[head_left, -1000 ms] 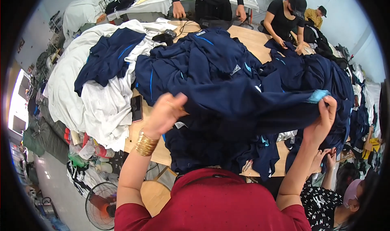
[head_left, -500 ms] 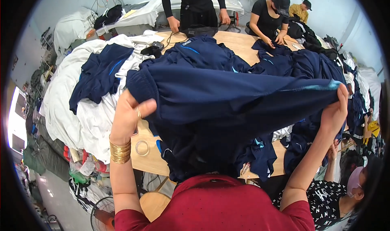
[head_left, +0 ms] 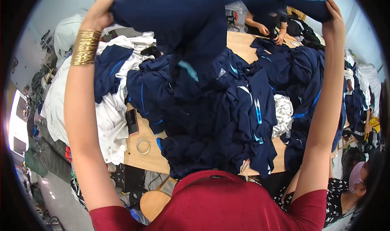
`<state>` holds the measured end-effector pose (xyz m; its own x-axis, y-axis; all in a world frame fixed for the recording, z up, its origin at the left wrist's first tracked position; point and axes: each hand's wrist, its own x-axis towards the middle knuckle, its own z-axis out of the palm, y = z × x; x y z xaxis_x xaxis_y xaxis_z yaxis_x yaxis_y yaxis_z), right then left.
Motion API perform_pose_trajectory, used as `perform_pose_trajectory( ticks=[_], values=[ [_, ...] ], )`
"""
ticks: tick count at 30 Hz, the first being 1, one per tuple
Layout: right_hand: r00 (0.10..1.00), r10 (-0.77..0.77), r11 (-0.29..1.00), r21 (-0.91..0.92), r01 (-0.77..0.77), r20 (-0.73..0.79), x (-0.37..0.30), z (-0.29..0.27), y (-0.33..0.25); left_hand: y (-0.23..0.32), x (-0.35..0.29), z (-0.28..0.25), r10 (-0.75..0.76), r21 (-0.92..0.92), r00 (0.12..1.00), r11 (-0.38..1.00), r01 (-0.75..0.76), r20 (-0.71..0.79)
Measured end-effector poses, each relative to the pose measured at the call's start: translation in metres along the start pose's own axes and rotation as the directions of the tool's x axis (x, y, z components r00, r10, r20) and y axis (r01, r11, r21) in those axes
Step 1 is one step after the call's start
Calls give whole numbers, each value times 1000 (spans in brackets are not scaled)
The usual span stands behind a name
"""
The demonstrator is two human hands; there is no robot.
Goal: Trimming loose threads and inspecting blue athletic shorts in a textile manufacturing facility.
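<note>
Hands are both gripping one navy garment up high, left hand clenching one edge, right hand the other; it's hanging unfolded over the heap of navy clothes on the wooden table; loads still waiting.

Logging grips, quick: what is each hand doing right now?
Left hand: closed on the raised navy-blue fabric garment.
Right hand: gripping the same garment's other end.

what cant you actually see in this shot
Head view only:
- Left hand and right hand: fingers buried in the raised navy garment, so each grip is unclear.
- Garment's top: cut off by the picture's upper edge.
- Wooden table: mostly hidden under the navy clothing pile.
</note>
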<state>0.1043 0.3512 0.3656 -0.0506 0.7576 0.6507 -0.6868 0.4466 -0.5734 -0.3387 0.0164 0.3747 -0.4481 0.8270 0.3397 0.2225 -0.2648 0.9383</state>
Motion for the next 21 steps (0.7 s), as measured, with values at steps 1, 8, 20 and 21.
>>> perform_pose_trajectory(
  ticks=[1, 8, 20, 21],
  values=[
    [1000, 5, 1000, -6, -5, -28, -4, 0, -6, 21, -9, 1, 46, -25, 996, 999, -48, -78],
    [994, 5, 993, 120, 8, -108, -24, -8, -51, 44, -89, 69, 562, -93, 827, 824, -559, 2],
    [897, 441, 862, -261, -436, -39, 6, -51, 75, -75, -15, 45, -147, -185, 955, 978, 100, -258],
    [931, 362, 912, -221, -344, 45, 20, -41, 80, -71, -1, 16, -76, -324, 965, 946, -10, -252]
  ],
)
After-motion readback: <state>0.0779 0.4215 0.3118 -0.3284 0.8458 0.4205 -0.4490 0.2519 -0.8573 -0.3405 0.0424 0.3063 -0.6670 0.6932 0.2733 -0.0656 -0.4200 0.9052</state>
